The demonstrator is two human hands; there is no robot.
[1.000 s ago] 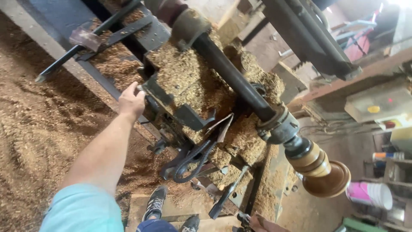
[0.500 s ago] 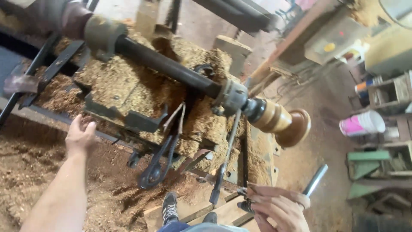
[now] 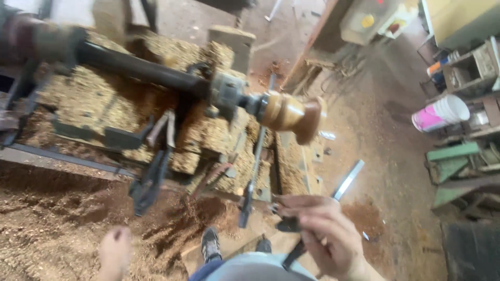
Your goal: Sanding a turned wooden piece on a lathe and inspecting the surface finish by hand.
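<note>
Right hand holds a chisel below the turned wood on the lathe.

The right hand (image 3: 325, 237) has its fingers (image 3: 291, 204) closed around the handle of a chisel (image 3: 348, 180). The chisel's long axis runs up and to the right, and its metal tip points toward the floor right of the workpiece (image 3: 289, 115). The workpiece lies above the fingers, with its axis along the shaft (image 3: 140, 67) and its wide end to the right. The left hand (image 3: 114, 252) hangs far left of the workpiece, blurred and holding nothing; how far open it is, one cannot tell.
</note>
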